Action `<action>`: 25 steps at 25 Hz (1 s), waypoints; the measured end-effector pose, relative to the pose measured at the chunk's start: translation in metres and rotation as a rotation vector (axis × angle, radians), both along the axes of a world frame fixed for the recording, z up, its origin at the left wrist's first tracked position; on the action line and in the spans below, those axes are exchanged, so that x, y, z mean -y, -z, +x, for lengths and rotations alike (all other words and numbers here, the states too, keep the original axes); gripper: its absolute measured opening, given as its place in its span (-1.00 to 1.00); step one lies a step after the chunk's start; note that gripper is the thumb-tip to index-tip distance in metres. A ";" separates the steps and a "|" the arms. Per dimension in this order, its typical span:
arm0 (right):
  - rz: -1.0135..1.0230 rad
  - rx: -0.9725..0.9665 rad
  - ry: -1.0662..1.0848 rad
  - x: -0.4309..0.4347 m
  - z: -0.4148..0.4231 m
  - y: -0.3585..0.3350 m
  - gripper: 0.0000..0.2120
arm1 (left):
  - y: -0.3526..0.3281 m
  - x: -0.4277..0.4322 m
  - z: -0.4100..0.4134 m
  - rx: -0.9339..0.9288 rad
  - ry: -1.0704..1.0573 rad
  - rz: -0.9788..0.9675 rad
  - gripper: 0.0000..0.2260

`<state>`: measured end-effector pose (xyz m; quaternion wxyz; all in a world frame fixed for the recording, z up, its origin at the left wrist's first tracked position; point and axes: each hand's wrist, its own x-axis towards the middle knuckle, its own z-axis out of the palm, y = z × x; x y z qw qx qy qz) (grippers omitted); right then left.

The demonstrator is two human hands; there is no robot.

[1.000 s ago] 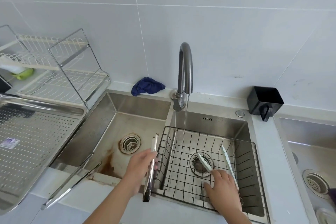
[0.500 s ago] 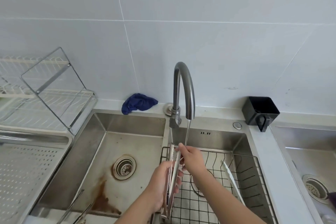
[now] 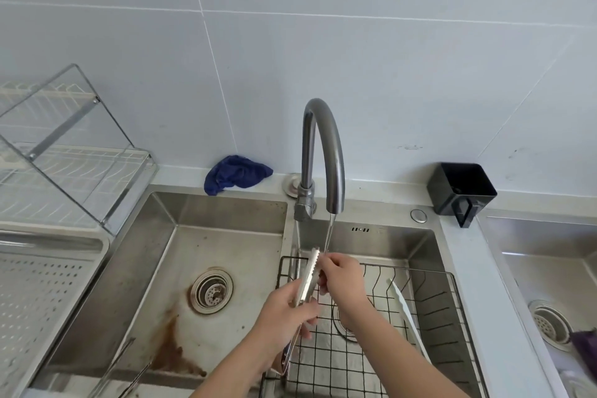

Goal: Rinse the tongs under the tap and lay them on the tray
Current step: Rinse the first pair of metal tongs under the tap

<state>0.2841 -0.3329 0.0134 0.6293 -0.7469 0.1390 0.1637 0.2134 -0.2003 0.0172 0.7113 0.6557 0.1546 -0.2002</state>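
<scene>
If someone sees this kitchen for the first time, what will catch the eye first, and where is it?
First the two hands in the middle: the left hand grips the metal tongs, and the right hand pinches their toothed tip under the running curved tap. Next comes the brown stain on the floor of the left sink basin, then the blue cloth crumpled on the ledge behind it.

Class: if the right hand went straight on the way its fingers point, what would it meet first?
The serrated tip of the tongs: the right hand points up-left at it, fingertips apparently pinching it, though depth is unclear.
</scene>
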 end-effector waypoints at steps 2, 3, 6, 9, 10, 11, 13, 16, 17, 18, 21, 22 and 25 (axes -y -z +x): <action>0.034 0.000 -0.068 -0.006 -0.004 0.003 -0.80 | 0.002 -0.005 -0.002 -0.016 -0.054 0.023 -0.76; 0.046 -0.001 -0.070 -0.007 -0.005 0.004 -0.82 | 0.001 -0.006 -0.002 -0.028 -0.071 0.022 -0.73; 0.059 -0.008 -0.009 -0.006 -0.002 0.008 -0.78 | -0.002 -0.004 0.000 -0.054 -0.076 0.036 -0.72; 0.092 -0.021 -0.031 -0.002 -0.003 0.010 -0.82 | -0.003 0.000 0.005 -0.088 -0.062 0.052 -0.70; 0.090 -0.019 -0.038 -0.001 -0.003 0.012 -0.81 | -0.004 0.001 0.007 -0.097 -0.055 0.048 -0.69; 0.072 -0.009 -0.029 0.001 -0.002 0.012 -0.83 | -0.005 0.002 0.009 -0.104 -0.049 0.041 -0.68; 0.017 0.010 0.012 0.005 0.005 0.013 -0.88 | -0.008 0.005 0.011 -0.115 -0.046 0.040 -0.66; 0.066 -0.030 -0.005 0.006 0.006 0.015 -0.83 | -0.005 0.002 0.012 -0.135 -0.059 0.081 -0.68; 0.107 -0.053 -0.034 0.005 0.003 0.016 -0.86 | -0.002 0.001 0.012 -0.144 -0.071 0.089 -0.72; 0.116 -0.061 -0.059 0.004 0.000 0.018 -0.86 | 0.000 -0.001 0.012 -0.148 -0.087 0.093 -0.77; 0.038 -0.030 -0.009 0.004 0.003 0.022 -0.90 | 0.005 0.001 0.009 -0.141 -0.082 0.138 -0.82; 0.009 -0.023 0.009 0.004 0.006 0.023 -0.85 | 0.006 0.003 0.009 -0.132 -0.068 0.162 -0.83; 0.113 -0.056 -0.023 0.004 0.005 0.020 -0.87 | 0.008 0.007 0.013 -0.102 -0.070 0.200 -0.88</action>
